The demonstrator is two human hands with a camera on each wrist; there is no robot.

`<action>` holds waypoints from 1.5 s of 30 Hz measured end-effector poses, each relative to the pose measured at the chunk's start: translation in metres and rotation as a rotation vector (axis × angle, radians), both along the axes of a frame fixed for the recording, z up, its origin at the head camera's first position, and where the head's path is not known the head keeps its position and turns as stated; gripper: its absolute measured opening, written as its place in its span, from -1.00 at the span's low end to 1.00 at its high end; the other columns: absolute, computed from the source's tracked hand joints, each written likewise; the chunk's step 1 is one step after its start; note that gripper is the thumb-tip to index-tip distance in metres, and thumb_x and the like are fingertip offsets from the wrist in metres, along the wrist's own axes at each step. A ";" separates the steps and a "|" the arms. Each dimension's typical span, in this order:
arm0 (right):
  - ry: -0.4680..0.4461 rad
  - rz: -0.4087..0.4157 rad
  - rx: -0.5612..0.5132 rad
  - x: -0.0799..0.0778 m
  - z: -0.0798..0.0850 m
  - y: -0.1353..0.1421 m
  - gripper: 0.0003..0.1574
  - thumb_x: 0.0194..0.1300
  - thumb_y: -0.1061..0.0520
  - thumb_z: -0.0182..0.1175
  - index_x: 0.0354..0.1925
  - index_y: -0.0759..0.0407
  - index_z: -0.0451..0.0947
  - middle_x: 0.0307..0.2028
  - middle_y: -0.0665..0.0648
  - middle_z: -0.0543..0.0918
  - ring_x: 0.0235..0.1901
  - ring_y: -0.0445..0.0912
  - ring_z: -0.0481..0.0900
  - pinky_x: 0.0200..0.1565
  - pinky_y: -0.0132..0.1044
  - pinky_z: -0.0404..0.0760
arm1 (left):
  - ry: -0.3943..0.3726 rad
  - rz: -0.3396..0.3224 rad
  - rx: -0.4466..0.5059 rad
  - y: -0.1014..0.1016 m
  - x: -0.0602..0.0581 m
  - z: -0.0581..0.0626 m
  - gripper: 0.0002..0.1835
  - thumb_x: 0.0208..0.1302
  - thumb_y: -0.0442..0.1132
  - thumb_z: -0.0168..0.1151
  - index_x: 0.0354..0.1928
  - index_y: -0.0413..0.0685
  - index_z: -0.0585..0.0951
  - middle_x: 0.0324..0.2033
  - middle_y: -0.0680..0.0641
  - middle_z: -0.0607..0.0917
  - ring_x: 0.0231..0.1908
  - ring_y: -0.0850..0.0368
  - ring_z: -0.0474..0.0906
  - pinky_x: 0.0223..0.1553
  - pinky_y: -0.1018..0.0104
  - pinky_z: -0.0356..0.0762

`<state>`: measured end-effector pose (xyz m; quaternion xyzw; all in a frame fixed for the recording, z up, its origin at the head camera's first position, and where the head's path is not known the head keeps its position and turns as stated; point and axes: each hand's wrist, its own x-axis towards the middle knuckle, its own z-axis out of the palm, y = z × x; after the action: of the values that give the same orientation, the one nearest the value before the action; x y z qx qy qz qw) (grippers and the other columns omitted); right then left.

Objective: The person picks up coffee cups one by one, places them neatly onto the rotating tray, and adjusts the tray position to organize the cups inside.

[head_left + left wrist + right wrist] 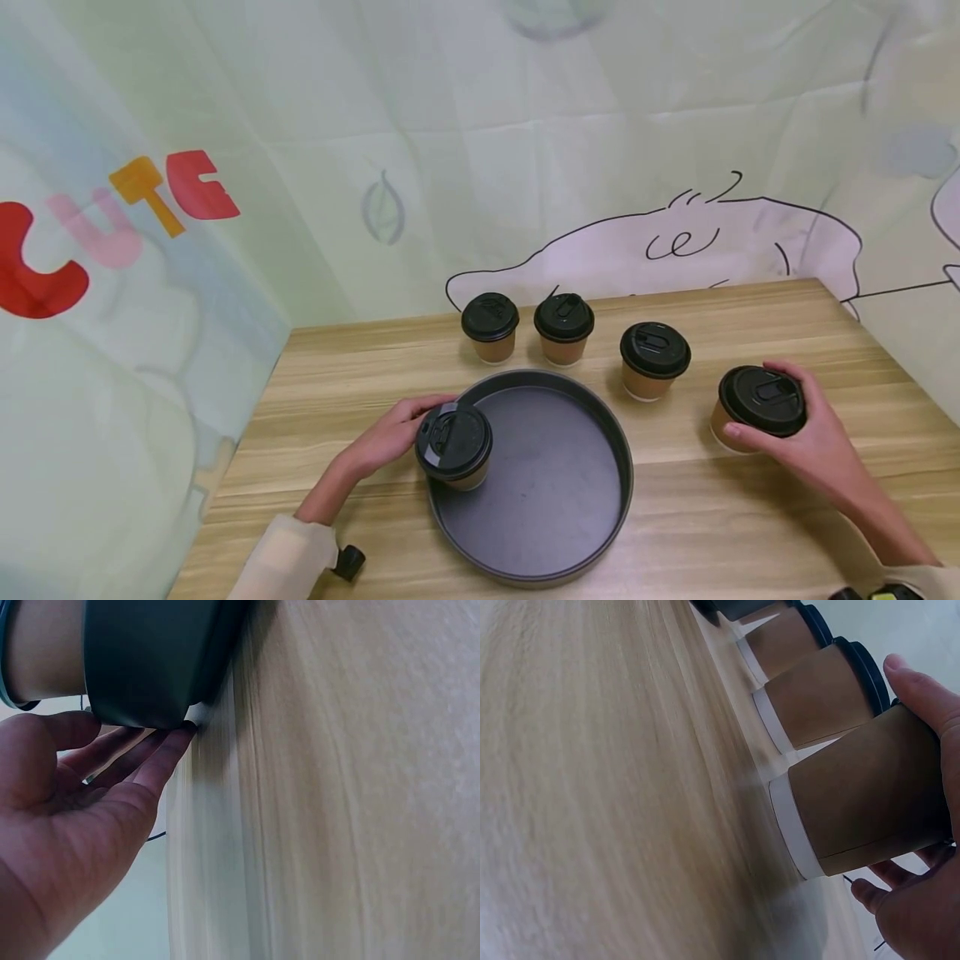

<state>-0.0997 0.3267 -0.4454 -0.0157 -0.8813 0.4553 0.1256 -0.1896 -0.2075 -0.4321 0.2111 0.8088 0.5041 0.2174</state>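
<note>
My left hand (396, 429) touches the outer wall of a round dark grey pan (626, 479) at its left side. Its fingers lie fairly straight against the wall in the left wrist view, thumb near the rim. Just inside that edge stands a lidded paper coffee cup (454, 442), partly covering the fingertips in the head view. Over to the right, my right hand (813, 437) grips another brown coffee cup (870, 799) from its right side, thumb and fingers around it. That cup is upright; whether its base touches the table I cannot tell.
Behind the pan stand two coffee cups with black lids, a left one (491, 327) and a right one (564, 329). A third cup (652, 360) is between the pan and my right hand. The wooden table (330, 367) ends at a printed cloth backdrop (420, 167).
</note>
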 end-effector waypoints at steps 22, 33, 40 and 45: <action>0.040 -0.018 -0.029 -0.005 -0.005 -0.002 0.12 0.11 0.16 0.60 0.49 0.13 0.19 0.20 0.14 0.38 0.07 -0.31 0.31 0.01 -0.64 0.19 | 0.002 0.000 0.009 0.000 -0.001 -0.002 -0.53 0.70 -0.21 -0.15 0.47 -0.29 0.42 0.38 -0.24 0.51 0.42 -0.13 0.34 0.41 -0.12 0.27; 0.039 -0.019 -0.024 -0.002 -0.004 -0.004 0.12 0.14 0.16 0.59 0.50 0.14 0.18 0.24 0.19 0.36 0.09 -0.33 0.29 0.04 -0.60 0.19 | -0.007 0.006 0.007 0.000 0.000 -0.002 -0.53 0.70 -0.20 -0.13 0.46 -0.30 0.43 0.38 -0.24 0.51 0.43 -0.15 0.32 0.43 -0.14 0.24; 0.087 0.006 -0.035 -0.003 0.003 -0.008 0.11 0.08 0.22 0.60 0.48 0.11 0.23 0.17 -0.02 0.41 0.08 -0.33 0.33 0.02 -0.65 0.20 | -0.009 0.009 0.000 0.000 0.001 -0.001 -0.52 0.70 -0.20 -0.14 0.46 -0.30 0.42 0.39 -0.25 0.49 0.45 -0.16 0.30 0.44 -0.14 0.22; 0.092 0.029 -0.031 -0.003 0.012 -0.014 0.12 0.09 0.22 0.60 0.49 0.03 0.24 0.18 -0.04 0.41 0.09 -0.33 0.34 0.02 -0.67 0.21 | -0.002 0.011 -0.009 0.001 0.001 -0.001 -0.52 0.70 -0.20 -0.15 0.47 -0.29 0.42 0.40 -0.25 0.49 0.45 -0.17 0.30 0.44 -0.14 0.22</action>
<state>-0.1028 0.3131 -0.4330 0.0164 -0.8674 0.4712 0.1592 -0.1888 -0.2068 -0.4328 0.2052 0.8120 0.5018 0.2163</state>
